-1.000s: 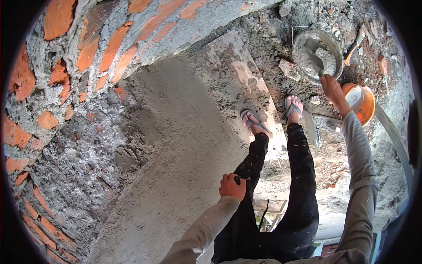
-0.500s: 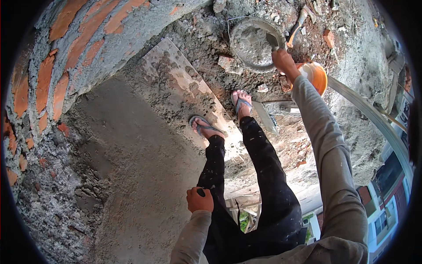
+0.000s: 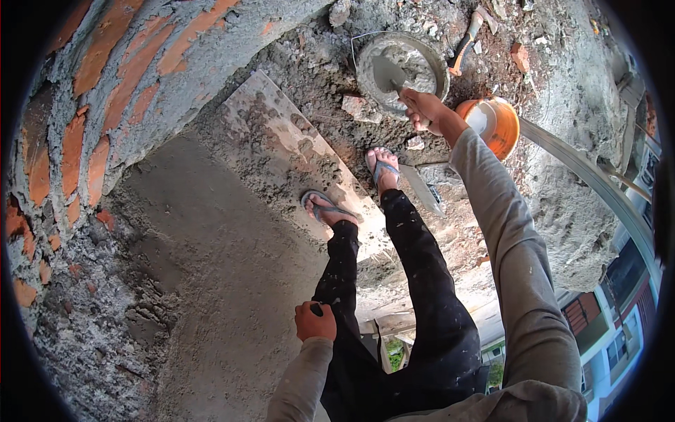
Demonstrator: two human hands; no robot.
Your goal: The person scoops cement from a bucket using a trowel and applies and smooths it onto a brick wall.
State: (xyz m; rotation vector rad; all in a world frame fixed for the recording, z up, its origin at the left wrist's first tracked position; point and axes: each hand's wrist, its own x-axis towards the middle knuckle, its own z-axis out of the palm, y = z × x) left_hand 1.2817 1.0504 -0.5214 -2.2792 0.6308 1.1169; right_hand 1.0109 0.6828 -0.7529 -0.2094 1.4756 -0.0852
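Observation:
My right hand (image 3: 429, 112) grips the handle of a trowel (image 3: 388, 74), its grey blade above the mortar bucket (image 3: 444, 79). Wet grey mortar (image 3: 422, 62) fills much of that bucket, whose thin wire handle lies to its left. Beside my right wrist stands an orange bucket (image 3: 505, 133) with something pale inside. My left hand (image 3: 316, 321) is closed near my left knee, around a dark rounded thing whose end shows at the top; the rest is hidden by the fingers.
My sandalled feet are by a mortar-splashed board (image 3: 344, 179). Smooth grey mortar (image 3: 218, 260) spreads on the left, below a rough brick wall (image 3: 109, 77). A hammer-like tool (image 3: 465, 46) with an orange-and-black handle, brick pieces (image 3: 361, 107) and a flat metal strip (image 3: 423, 188) lie around. A long pale bar (image 3: 590, 169) runs right.
My right hand has moved left and slightly down, bringing the trowel from the bucket's right side to over its left part. My left hand has shifted slightly.

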